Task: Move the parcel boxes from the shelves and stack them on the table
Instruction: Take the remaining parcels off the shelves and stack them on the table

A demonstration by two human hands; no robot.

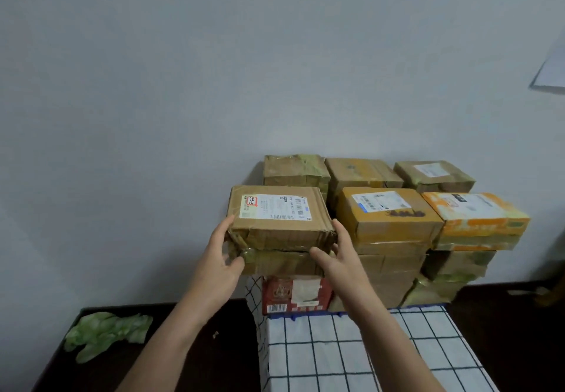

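Observation:
A brown parcel box (278, 217) with a white shipping label lies on top of the left-front stack on the table (336, 349), which wears a white cloth with a dark grid. My left hand (218, 257) touches its left side with straight fingers, thumb under the front corner. My right hand (339, 257) lies against its right side, fingers straight, thumb pointing left below the front edge. Beneath it sit a taped brown box (281, 261) and a red box (295, 295).
More parcel stacks fill the table to the right and behind: a yellow-brown box (388, 217), an orange-and-white box (477, 215), and three brown boxes along the wall. A dark surface (153, 361) at left bears crumpled green gloves (107, 332).

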